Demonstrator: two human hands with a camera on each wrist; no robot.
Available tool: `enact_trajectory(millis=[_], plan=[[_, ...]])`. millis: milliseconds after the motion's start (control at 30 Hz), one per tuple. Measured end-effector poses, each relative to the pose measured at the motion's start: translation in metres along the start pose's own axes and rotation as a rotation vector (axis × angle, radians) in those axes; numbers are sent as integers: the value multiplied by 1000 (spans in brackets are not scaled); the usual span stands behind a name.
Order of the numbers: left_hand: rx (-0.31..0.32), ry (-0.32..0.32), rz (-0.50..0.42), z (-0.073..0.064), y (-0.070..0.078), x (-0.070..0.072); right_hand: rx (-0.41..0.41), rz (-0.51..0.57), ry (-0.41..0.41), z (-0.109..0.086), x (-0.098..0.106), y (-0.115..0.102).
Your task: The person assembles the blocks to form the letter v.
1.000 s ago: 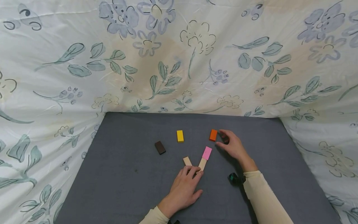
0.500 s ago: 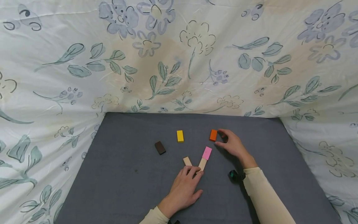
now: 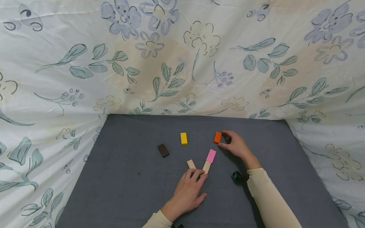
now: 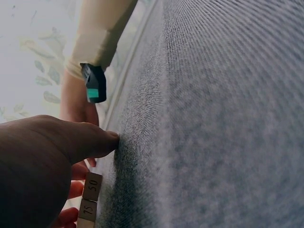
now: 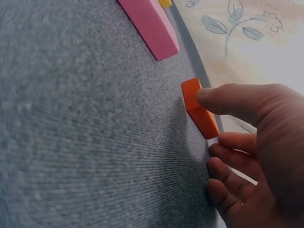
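Note:
My right hand is at the orange block on the grey cloth, thumb at its near end and index finger at its far right corner. The right wrist view shows the thumb against the orange block and the index fingertip at its other end, a light pinch. With fingers extended, my left hand rests on plain wooden blocks and covers part of them. Beyond it a pink block meets the end of a wooden block. In the left wrist view, wooden blocks bear the numbers 50 and 75.
A yellow block lies toward the back, and a dark brown block lies left of it. The grey cloth ends at a flower-patterned curtain at the back and sides. A wrist camera sits on the right wrist.
My right hand has shifted slightly left, and its thumb and index finger have come up against the orange block. The left hand and the other blocks stay put.

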State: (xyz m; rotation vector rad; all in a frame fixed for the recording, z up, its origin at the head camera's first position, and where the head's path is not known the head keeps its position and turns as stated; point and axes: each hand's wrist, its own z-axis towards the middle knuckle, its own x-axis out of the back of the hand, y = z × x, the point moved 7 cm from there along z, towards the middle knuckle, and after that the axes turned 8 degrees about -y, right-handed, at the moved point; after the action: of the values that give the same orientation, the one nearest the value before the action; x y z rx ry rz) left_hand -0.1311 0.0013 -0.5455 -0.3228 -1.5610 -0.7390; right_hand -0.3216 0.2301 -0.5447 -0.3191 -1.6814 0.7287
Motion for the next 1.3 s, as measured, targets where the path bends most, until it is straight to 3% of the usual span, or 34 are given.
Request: enact_trajectory(millis=[333,1300], plan=[[17,-35,10,0,0,0,-4,-1,-4,-1,0,-3],[11,-13,5,0,0,-1,22,7,36,0,0,-1]])
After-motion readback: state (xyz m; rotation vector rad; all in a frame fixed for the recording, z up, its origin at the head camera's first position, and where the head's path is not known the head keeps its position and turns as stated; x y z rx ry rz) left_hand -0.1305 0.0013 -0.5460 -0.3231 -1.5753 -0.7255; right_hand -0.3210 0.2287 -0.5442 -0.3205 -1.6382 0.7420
